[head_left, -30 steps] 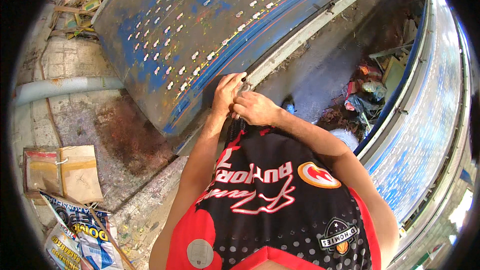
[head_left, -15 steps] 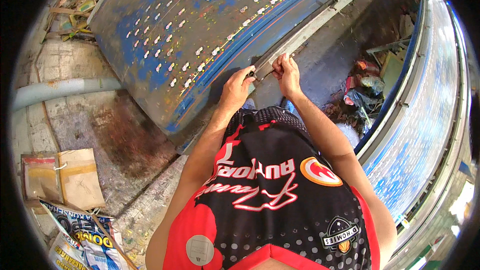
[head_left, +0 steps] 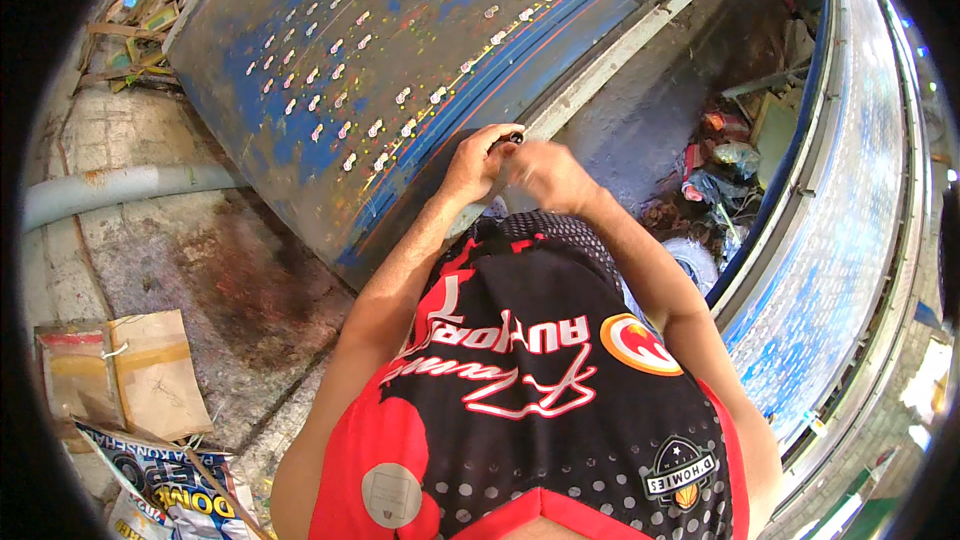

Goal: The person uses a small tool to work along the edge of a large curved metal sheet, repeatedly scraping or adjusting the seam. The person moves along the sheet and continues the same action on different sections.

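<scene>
Both hands are close together in front of my waist, beside the near edge of a long table with a worn blue and brown surface. My left hand is closed on a small dark object, which shows only at its fingertips; its kind is too small to tell. Right against those fingertips is my right hand, smeared by motion, so its fingers and anything in them cannot be made out. A pale metal rail runs along the table's edge just beyond the hands.
Rows of small white shapes dot the table. At right, a second long table curves past, with plastic bags and rubbish in the gap. On the left floor lie a grey pipe, flattened cardboard and scrap wood.
My right hand has swung lower and inward toward my left, and is now blurred. A thin dark rod-like piece seen at its fingers before no longer shows. The left hand has barely shifted.
</scene>
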Available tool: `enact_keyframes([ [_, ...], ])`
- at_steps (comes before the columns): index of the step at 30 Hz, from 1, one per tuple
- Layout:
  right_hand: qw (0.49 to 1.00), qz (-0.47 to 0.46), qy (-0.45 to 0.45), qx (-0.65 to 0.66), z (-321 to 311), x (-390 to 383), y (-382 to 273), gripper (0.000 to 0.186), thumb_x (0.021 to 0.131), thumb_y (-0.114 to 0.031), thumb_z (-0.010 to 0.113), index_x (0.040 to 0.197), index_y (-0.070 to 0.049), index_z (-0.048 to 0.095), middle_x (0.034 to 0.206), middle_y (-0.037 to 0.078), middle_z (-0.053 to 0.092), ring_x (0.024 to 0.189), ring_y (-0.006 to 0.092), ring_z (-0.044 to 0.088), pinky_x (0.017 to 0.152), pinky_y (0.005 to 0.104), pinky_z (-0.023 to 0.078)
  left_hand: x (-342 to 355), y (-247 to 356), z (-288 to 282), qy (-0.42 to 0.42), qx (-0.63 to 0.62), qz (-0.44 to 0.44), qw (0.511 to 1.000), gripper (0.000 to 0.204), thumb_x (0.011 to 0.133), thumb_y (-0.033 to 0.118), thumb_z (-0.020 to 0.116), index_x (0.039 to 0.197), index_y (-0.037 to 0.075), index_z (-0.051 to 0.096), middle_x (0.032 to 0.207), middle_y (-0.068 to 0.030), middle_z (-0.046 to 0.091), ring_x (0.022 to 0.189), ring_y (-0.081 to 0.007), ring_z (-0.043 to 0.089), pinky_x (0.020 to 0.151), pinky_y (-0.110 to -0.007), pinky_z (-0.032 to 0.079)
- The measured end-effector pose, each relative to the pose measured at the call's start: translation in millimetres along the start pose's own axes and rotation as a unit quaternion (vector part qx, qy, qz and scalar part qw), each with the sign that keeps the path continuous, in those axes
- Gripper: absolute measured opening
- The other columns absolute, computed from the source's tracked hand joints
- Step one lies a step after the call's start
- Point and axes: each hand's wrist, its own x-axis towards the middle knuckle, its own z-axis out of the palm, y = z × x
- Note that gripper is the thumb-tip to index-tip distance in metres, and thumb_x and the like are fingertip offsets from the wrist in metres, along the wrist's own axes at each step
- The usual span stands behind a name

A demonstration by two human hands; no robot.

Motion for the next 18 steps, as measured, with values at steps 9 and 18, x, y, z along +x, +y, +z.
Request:
enact_keyframes([
  [9,0.993,0.047,0.084,-0.067,-11,-11,-30,0.01,0.097,-0.013,0.063,0.093,-0.004,0.06,0.087,0.014,0.062,0.08,0.0345,0.062,0.074,0.0451,0.052,8,-10,4,-0.005,0.008,0.129,0.992,0.028,0.102,0.0,0.061,0.129,0.006,0.065,0.121,-0.0133,0.067,0.115,-0.0326,0.068,0.099,-0.043,0.055],
  [18,0.946,0.176,0.272,-0.022,-23,-41,-30,0.032,0.113,-0.024,0.052,0.092,-0.001,0.058,0.082,0.013,0.058,0.074,0.0292,0.056,0.071,0.0406,0.048,12,-1,7,0.029,0.15,0.198,0.968,0.033,0.091,-0.012,0.063,0.119,0.005,0.066,0.112,-0.0148,0.063,0.106,-0.038,0.064,0.091,-0.048,0.051],
])
